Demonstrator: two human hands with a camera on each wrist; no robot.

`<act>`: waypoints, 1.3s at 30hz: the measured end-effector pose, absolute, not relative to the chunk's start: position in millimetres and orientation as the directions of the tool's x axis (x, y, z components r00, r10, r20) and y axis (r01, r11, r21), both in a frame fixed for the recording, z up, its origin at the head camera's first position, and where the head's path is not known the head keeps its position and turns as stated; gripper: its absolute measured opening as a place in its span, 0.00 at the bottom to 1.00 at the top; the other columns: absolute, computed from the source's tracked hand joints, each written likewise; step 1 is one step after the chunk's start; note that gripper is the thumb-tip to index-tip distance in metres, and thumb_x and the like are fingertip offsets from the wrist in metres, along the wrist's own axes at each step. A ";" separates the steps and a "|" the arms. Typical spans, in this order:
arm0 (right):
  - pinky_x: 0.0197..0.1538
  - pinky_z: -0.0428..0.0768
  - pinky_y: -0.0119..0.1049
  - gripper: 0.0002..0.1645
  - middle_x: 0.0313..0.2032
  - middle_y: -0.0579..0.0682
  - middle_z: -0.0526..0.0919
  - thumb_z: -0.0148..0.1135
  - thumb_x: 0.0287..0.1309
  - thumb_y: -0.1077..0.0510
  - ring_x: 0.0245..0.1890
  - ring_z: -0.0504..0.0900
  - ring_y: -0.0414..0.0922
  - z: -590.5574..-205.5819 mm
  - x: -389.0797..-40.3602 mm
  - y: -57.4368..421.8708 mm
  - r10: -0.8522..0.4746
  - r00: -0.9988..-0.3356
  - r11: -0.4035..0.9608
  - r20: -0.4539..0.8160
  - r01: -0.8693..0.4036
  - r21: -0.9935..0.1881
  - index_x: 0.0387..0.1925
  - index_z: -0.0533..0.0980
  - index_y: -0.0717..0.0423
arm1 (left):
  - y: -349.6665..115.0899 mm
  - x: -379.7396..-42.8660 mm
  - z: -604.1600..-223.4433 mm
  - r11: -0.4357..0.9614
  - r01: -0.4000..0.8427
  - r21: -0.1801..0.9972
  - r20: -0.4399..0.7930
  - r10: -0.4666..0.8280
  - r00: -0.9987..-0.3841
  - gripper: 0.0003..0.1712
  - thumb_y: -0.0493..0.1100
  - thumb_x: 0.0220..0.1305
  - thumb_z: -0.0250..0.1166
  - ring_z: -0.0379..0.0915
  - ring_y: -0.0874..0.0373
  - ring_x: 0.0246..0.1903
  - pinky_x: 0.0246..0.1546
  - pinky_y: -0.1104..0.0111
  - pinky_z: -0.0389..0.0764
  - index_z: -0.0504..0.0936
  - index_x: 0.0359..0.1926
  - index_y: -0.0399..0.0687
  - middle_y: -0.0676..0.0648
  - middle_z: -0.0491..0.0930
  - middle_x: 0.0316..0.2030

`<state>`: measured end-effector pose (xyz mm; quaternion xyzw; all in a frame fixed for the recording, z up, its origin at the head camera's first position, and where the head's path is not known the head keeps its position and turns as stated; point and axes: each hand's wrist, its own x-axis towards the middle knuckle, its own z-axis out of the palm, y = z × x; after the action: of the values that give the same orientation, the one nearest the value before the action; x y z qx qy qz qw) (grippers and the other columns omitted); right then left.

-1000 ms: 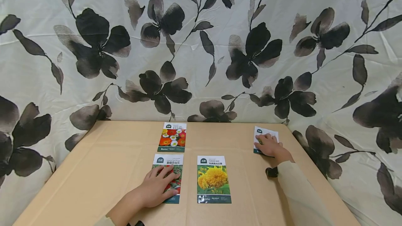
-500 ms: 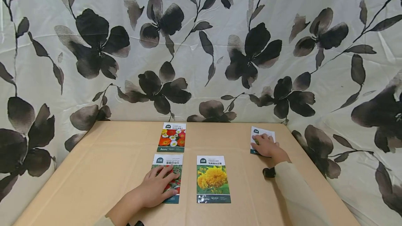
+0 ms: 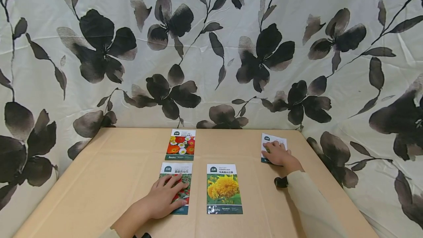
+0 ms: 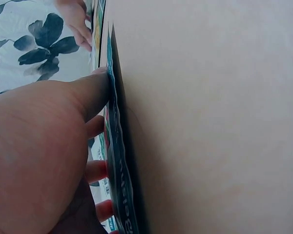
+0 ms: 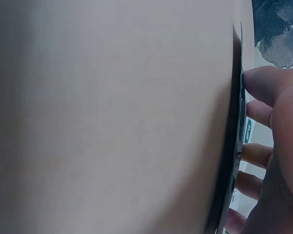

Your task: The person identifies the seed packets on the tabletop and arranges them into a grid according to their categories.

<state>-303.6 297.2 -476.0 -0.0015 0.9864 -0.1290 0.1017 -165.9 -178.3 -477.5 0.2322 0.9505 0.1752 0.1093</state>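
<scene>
My left hand (image 3: 165, 197) rests with spread fingers on a seed packet with red flowers (image 3: 183, 169), covering much of its picture. In the left wrist view the fingertips press on the face of that packet (image 4: 118, 141), which lies against the table. At the far right, my right hand (image 3: 280, 154) lies over another seed packet (image 3: 274, 138), tilted slightly, its picture mostly hidden. The right wrist view shows thumb and fingertips touching the face of this packet (image 5: 239, 131).
A seed packet with yellow flowers (image 3: 225, 189) lies between the hands. Another with red and white flowers (image 3: 180, 144) lies at the back, above the left-hand packet. Behind the table's (image 3: 132, 157) far edge hangs a floral cloth (image 3: 211, 65).
My right hand has slid a little to the left, and the packet under it has moved along. The left hand and the other packets stay where they were.
</scene>
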 end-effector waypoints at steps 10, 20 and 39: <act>0.67 0.53 0.78 0.37 0.74 0.66 0.58 0.50 0.76 0.38 0.72 0.54 0.70 -477.6 -305.4 290.9 -0.020 -0.975 0.965 -0.220 0.039 -0.261 0.78 0.60 0.48 | -178.0 -165.3 -474.6 0.829 0.406 0.385 -0.124 0.482 -0.867 0.34 0.66 0.66 0.64 0.52 0.34 0.74 0.68 0.29 0.55 0.75 0.70 0.62 0.43 0.63 0.76; 0.67 0.53 0.78 0.37 0.73 0.66 0.59 0.50 0.76 0.38 0.71 0.55 0.70 -476.2 -304.0 284.9 -0.031 -0.976 0.964 -0.216 0.028 -0.264 0.77 0.61 0.48 | -178.8 -165.8 -477.6 0.828 0.411 0.382 -0.116 0.484 -0.867 0.34 0.66 0.67 0.64 0.52 0.34 0.74 0.68 0.30 0.55 0.75 0.70 0.62 0.43 0.63 0.76; 0.68 0.53 0.78 0.37 0.74 0.66 0.58 0.49 0.76 0.37 0.72 0.55 0.69 -478.0 -306.2 273.7 -0.038 -0.975 0.970 -0.220 0.018 -0.244 0.78 0.61 0.46 | -180.1 -166.8 -478.2 0.823 0.418 0.386 -0.108 0.490 -0.865 0.33 0.66 0.67 0.63 0.53 0.34 0.73 0.67 0.29 0.56 0.75 0.69 0.62 0.43 0.63 0.75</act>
<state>-306.2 273.7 -478.0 -0.0050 0.9860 -0.1231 0.1123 -166.8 -180.1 -478.2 0.2390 0.9492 0.1777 0.1018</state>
